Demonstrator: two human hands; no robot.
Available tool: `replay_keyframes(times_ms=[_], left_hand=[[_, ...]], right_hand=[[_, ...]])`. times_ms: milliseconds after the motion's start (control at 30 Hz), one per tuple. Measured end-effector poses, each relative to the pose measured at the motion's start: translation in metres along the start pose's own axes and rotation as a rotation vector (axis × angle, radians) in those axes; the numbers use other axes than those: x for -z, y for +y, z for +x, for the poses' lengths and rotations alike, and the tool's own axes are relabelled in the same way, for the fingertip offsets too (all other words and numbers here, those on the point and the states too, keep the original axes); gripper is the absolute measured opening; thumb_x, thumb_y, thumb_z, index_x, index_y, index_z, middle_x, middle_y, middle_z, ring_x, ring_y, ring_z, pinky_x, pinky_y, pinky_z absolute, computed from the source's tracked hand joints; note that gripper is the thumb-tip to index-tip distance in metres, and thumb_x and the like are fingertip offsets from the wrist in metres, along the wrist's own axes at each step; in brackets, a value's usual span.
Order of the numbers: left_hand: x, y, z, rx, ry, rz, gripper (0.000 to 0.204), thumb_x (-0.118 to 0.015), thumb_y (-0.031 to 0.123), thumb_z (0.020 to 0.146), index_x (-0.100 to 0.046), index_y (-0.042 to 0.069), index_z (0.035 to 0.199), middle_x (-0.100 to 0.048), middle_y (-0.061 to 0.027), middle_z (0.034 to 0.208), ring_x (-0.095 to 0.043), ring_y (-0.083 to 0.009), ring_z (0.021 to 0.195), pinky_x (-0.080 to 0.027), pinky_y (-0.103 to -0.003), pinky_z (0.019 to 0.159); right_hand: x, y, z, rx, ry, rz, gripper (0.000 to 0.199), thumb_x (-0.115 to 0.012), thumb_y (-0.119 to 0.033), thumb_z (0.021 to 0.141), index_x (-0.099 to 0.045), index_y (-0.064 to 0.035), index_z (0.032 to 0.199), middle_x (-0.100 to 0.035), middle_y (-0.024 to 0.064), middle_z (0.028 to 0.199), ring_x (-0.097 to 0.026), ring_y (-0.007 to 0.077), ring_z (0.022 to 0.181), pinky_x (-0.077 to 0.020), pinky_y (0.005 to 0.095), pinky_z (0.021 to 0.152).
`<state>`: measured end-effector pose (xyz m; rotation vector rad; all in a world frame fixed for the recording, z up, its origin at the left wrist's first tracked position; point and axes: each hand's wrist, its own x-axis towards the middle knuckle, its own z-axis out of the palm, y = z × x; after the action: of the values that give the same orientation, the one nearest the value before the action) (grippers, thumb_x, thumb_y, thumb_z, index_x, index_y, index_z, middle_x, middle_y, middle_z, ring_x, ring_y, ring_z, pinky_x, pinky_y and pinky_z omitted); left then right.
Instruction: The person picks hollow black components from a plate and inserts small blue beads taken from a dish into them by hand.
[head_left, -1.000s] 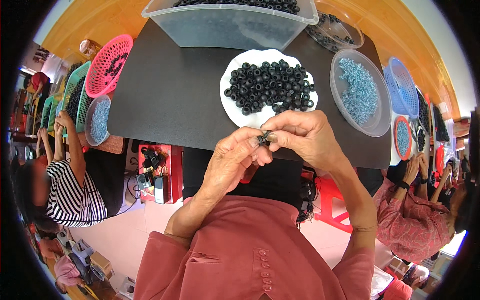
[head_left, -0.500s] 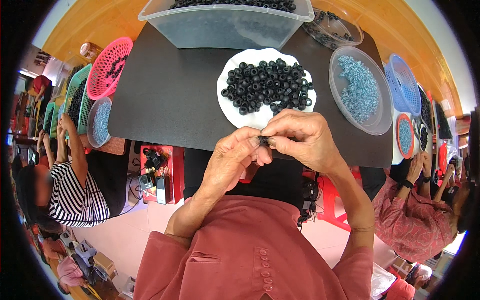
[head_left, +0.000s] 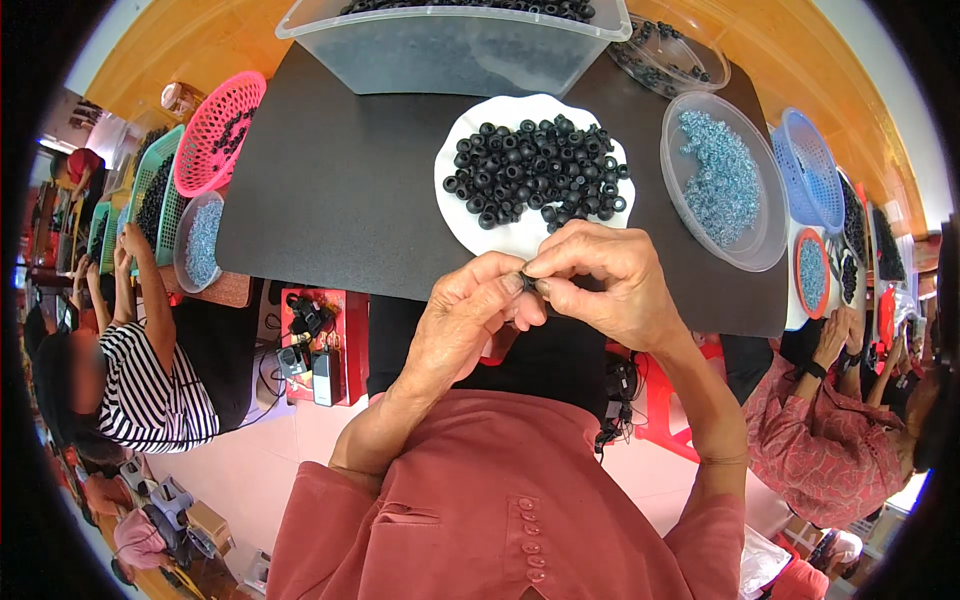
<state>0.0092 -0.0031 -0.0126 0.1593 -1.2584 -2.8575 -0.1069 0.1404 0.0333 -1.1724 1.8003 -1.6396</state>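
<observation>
The small black piece (head_left: 529, 284) sits between the fingertips of my two hands, just beyond the near edge of the dark table (head_left: 320, 190) and below the plate. Compared with a second ago, less of the piece shows: my right fingertips have closed in over it, while my left grip stays in place. Handling therefore remains at the fingertips. Whether the piece is one part or two joined parts, I cannot tell.

Left hand (head_left: 465, 315): thumb and forefinger are pinched on the piece from the left; the other fingers curl loosely beneath. Right hand (head_left: 615, 275): thumb and forefinger meet the piece from the right, with a narrow gap behind the tips; the remaining fingers are bent and touch nothing else that I can see.

Directly beyond the hands stands the white scalloped plate (head_left: 470, 225), bearing a heap of black beads (head_left: 535, 165), many with open holes. To its right is a round clear tub (head_left: 766, 225) of blue beads (head_left: 718, 170). Behind the plate stands a translucent bin (head_left: 450, 60) of black pieces. Off the left edge is a pink mesh basket (head_left: 192, 165); off the right edge, a pale blue basket (head_left: 812, 190).
</observation>
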Motion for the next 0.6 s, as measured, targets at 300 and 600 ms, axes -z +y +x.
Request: replay_keyframes(times_ms=[300, 600], left_hand=[[-0.0006, -0.0024, 0.0014, 0.013, 0.018, 0.034, 0.025, -0.046, 0.020, 0.097, -0.056, -0.001, 0.106, -0.064, -0.0071, 0.081, -0.056, -0.0081, 0.073, -0.045, -0.019, 0.064], [-0.0003, -0.0002, 0.0007, 0.055, 0.009, 0.061, 0.027, -0.047, 0.023, 0.097, -0.057, -0.001, 0.105, -0.064, -0.0072, 0.080, -0.056, -0.0083, 0.073, -0.044, -0.019, 0.064]], right_hand=[[-0.0006, 0.0016, -0.0019, 0.177, 0.034, -0.220, 0.016, -0.065, 0.005, 0.072, -0.068, -0.0003, 0.087, -0.065, 0.0078, 0.084, -0.062, 0.0149, 0.066, -0.0492, 0.0244, 0.059], [0.0072, 0.0027, -0.0002, 0.030, -0.082, -0.013, 0.015, -0.066, 0.005, 0.074, -0.067, 0.0006, 0.088, -0.062, 0.0070, 0.081, -0.061, 0.0114, 0.070, -0.0500, 0.0236, 0.062]])
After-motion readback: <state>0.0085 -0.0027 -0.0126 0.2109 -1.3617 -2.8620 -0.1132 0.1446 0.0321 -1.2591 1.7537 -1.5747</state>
